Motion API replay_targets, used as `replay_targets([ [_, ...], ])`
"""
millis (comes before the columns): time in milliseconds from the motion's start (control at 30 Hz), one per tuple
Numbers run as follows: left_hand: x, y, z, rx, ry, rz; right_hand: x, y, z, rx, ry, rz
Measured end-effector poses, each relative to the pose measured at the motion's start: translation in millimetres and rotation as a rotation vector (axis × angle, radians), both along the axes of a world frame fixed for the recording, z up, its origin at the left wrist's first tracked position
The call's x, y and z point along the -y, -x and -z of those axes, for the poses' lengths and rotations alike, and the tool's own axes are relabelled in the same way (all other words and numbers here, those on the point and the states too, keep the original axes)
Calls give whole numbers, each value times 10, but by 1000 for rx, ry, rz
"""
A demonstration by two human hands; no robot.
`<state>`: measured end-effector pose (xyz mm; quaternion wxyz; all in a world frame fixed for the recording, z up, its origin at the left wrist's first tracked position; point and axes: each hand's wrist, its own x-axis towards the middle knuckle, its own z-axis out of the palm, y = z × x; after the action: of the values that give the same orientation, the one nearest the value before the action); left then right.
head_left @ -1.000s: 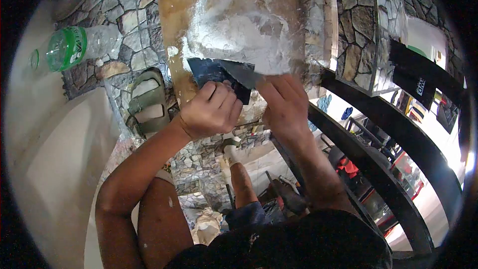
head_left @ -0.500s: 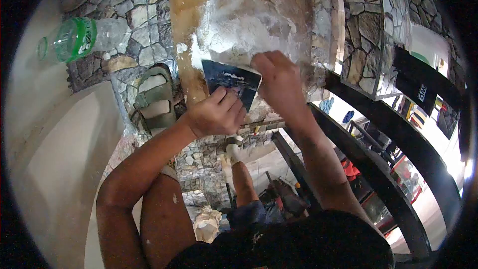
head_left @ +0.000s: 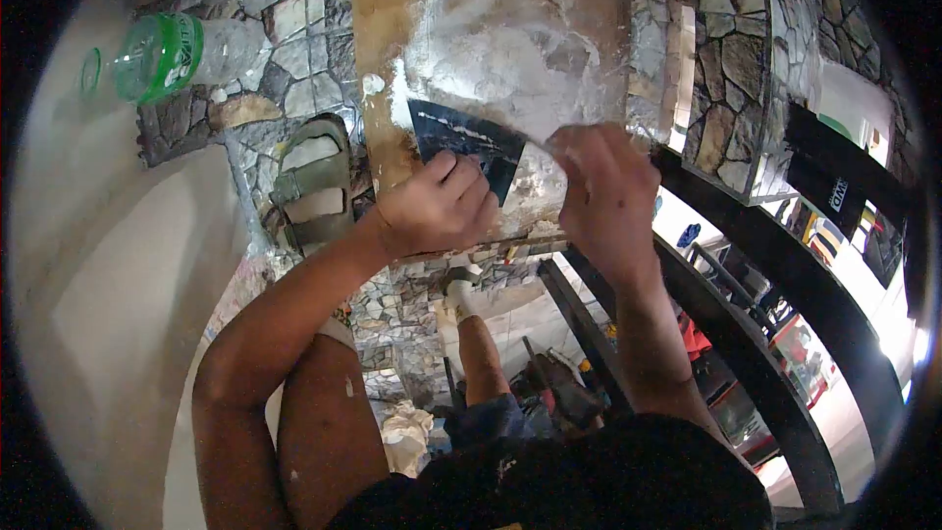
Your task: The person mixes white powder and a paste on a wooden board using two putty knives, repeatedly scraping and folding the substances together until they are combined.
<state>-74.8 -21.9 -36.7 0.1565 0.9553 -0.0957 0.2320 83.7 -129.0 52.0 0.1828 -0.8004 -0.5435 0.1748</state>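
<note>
Scraper, dark blue and streaked white, lies against plastered board.

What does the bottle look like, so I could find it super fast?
Find the big brown board smeared with white plaster in the middle. Go left, past the olive sandal, to the stone-patterned surface at the top left. The bottle lies there on its side, the only bright green and clear plastic thing.

Blade on board; sandal to the L (bottle further L).
</note>
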Motion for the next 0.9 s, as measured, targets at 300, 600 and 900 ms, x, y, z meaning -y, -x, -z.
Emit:
replay_targets([
  [300,66,-18,-11,22,-26,46,-58,-50,305,-2,33,-10],
  [600,34,43,-176,15,24,-28,-47,-277,628,-15,-186,48],
  [900,-452,7,-573,-334,969,-735,461,-399,372,198,-233,-224],
])
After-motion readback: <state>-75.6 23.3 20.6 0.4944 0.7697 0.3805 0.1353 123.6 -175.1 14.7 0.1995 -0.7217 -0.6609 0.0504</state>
